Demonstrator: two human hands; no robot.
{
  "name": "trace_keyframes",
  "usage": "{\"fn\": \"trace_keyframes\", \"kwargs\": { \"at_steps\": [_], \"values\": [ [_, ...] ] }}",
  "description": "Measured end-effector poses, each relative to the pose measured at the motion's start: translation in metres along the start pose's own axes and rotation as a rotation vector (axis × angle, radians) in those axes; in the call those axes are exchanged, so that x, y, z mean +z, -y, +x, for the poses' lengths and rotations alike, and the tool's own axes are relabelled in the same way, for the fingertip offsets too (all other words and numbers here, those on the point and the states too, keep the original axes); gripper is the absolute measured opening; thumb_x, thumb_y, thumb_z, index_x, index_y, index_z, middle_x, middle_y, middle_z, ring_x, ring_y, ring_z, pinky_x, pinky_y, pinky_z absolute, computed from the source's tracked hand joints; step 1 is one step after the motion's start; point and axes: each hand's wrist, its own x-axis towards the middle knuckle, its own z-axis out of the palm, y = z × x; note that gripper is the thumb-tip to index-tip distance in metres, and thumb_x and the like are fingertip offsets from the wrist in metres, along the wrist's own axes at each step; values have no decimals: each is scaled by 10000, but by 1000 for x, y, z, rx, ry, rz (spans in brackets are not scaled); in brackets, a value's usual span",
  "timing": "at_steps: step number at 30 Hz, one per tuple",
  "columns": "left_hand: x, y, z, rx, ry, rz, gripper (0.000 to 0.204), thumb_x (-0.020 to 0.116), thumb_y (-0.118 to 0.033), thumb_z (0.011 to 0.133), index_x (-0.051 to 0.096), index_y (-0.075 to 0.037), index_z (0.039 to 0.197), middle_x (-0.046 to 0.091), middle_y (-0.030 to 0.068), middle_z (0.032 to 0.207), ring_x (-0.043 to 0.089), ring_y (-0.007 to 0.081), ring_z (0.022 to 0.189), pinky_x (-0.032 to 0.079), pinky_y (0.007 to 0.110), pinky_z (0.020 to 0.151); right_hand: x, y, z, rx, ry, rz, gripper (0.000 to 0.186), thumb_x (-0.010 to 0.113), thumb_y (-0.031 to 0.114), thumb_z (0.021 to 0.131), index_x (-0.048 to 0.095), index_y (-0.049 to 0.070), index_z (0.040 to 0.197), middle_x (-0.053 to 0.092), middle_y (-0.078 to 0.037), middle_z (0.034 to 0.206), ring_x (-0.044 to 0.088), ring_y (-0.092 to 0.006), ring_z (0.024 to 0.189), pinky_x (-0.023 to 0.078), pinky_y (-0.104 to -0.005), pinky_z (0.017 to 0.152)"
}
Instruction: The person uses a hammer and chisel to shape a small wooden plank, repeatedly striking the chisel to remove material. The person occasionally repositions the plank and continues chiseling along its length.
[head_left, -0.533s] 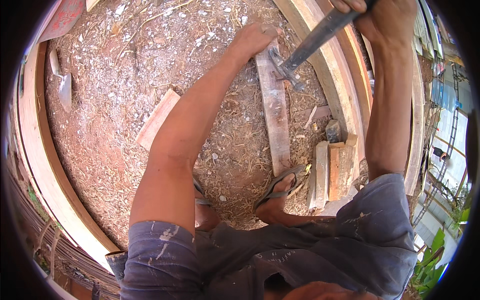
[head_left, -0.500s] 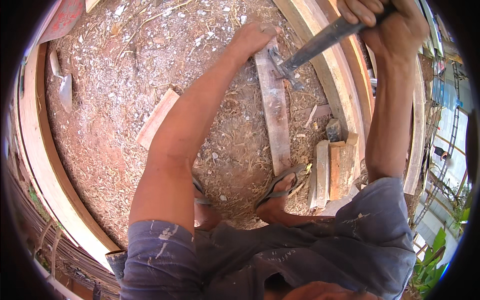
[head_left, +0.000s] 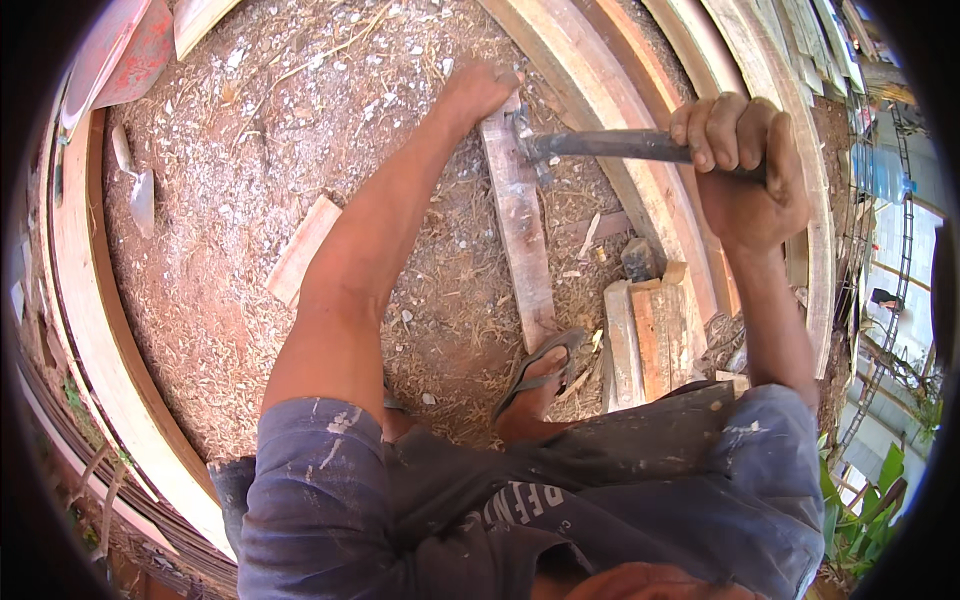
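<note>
A narrow wooden plank (head_left: 522, 235) lies on the ground in front of me, pointing away. My left hand (head_left: 480, 90) is closed around its far end; the fingertips are partly hidden. My right hand (head_left: 742, 170) grips the dark handle of a hammer (head_left: 615, 145), which reaches leftward across the plank. Its head (head_left: 532, 148) is at the plank's upper part, a little nearer than my left hand; whether it touches the wood I cannot tell. My sandalled foot (head_left: 545, 375) stands at the plank's near end.
Long timber beams (head_left: 620, 120) curve along the right, and another beam (head_left: 95, 300) runs down the left. Short wood blocks (head_left: 650, 335) stand beside my foot. A wood offcut (head_left: 305, 248), a trowel (head_left: 140, 195) and a reddish container (head_left: 135, 65) are to the left. Shavings cover the ground.
My right hand has come lower and nearer, so the hammer handle now lies almost level across the picture. The view has shifted slightly right. My left hand stays at the plank's far end.
</note>
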Motion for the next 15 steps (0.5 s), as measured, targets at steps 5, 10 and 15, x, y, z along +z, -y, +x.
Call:
{"fn": "trace_keyframes", "kwargs": {
  "at_steps": [5, 10, 15],
  "values": [
    [4, -13, 7, 113, -36, 279, 553, 451, -443, 914, 715, 35, 996, 682, 303, 1072, 662, 402, 1040, 500, 475, 975, 7, -9, 5, -17, 45, -156, 428, 242, 349, 1099, 379, 157, 741, 411, -14, 665, 434, -146, 633, 428, -371, 744],
    [11, 75, 36, 216, 51, 323, 527, 491, -477, 920, 724, -5, 931, 705, 260, 1015, 699, 327, 913, 543, 477, 883, 32, -30, 66, 32, -230, 11, 427, 448, 247, 1049, 395, 143, 638, 423, -11, 530, 442, -136, 441, 425, -294, 449],
    [27, 0, 36, 286, -50, 424, 475, 468, -457, 942, 749, -75, 972, 730, 214, 977, 715, 314, 872, 530, 477, 846, -10, -1, -26, -221, -126, 260, 377, 317, 310, 1058, 419, 143, 736, 407, 5, 636, 402, -147, 573, 399, -338, 652]
  ]
}}
